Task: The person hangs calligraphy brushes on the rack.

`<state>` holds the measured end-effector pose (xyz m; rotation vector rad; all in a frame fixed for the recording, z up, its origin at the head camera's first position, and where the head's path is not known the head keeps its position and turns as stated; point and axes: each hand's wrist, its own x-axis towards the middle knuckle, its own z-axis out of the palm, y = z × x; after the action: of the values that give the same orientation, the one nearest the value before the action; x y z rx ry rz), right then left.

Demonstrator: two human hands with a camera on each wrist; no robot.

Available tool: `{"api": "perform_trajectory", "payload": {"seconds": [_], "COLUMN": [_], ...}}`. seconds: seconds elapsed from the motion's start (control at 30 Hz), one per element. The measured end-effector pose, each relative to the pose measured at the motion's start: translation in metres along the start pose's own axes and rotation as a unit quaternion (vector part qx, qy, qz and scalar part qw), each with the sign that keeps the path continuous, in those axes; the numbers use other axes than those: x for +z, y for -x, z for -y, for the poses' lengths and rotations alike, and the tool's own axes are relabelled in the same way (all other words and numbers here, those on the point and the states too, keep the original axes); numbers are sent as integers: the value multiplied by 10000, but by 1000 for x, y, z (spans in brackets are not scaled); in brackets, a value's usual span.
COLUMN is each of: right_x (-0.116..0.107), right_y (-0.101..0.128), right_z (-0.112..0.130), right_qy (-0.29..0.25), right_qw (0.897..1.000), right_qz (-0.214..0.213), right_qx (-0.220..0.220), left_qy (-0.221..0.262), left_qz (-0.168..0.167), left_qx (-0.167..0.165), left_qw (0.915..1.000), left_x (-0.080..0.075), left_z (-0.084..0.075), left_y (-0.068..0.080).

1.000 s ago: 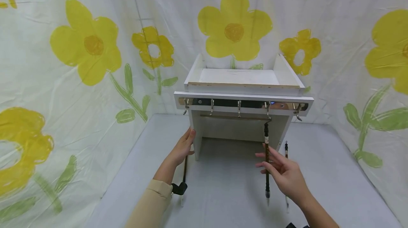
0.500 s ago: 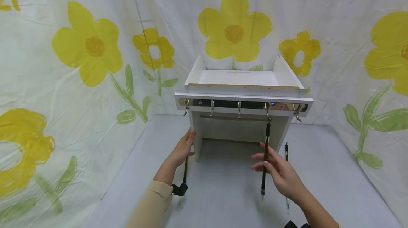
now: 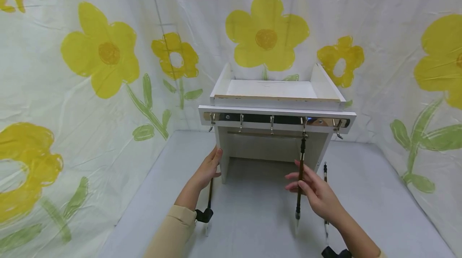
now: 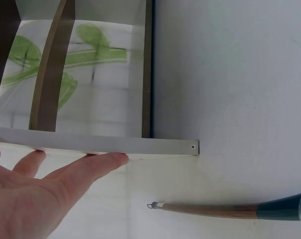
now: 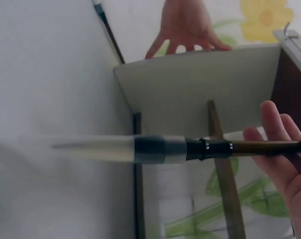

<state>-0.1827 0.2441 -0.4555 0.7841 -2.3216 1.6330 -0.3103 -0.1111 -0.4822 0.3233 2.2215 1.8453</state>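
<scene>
My right hand (image 3: 319, 196) pinches a calligraphy brush (image 3: 299, 200) with a dark brown handle, bristle tip down. The brush's top end meets the hook (image 3: 304, 126) second from the right; whether its loop is over the hook I cannot tell. In the right wrist view the brush's pale tip (image 5: 100, 149) lies across the picture, with a clear sleeve around it. My left hand (image 3: 207, 170) rests with extended fingers against the left side panel (image 3: 223, 158) of a white shelf. The left wrist view shows those fingertips (image 4: 115, 159) touching the panel.
Several metal hooks line the shelf's front rail (image 3: 256, 118). A second brush (image 3: 325, 174) lies on the table right of the shelf. Another brush (image 4: 215, 210) lies on the left, partly behind my left wrist. A flower-printed sheet (image 3: 202, 17) hangs behind.
The brush's lower end has swung slightly left since a second ago, and its top now sits closer under the hook. My right hand shifted slightly left. My left hand stayed on the panel.
</scene>
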Motion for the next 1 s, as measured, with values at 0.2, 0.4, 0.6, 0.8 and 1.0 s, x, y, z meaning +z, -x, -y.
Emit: {"api": "perform_trajectory", "payload": {"seconds": [0.2,0.4,0.6,0.8,1.0], "right_x": [-1,-2,-3,-6,-13], "right_y": [-5,-8,-7,-2,4], "right_z": [-13,-17,-20,-27,-31], "right_qy": [329,745,926,1633,1444], "right_qw": [9994,9969,9953,9858,9891], "right_qz": [-73,-224,-246,-369,-258], "right_qx": [57,89,127,141,149], "left_qy": [35,62,47,-31,-16], "left_qz": [1,5,-6,38,68], "left_qx": [31,29,46,14,10], "left_qw": [10000,10000,10000,10000,10000], "left_x": [1,1,0,0,-3], "left_z": [-1,0,3,3,4], "left_y": [1,0,-3,-2,-3]}}
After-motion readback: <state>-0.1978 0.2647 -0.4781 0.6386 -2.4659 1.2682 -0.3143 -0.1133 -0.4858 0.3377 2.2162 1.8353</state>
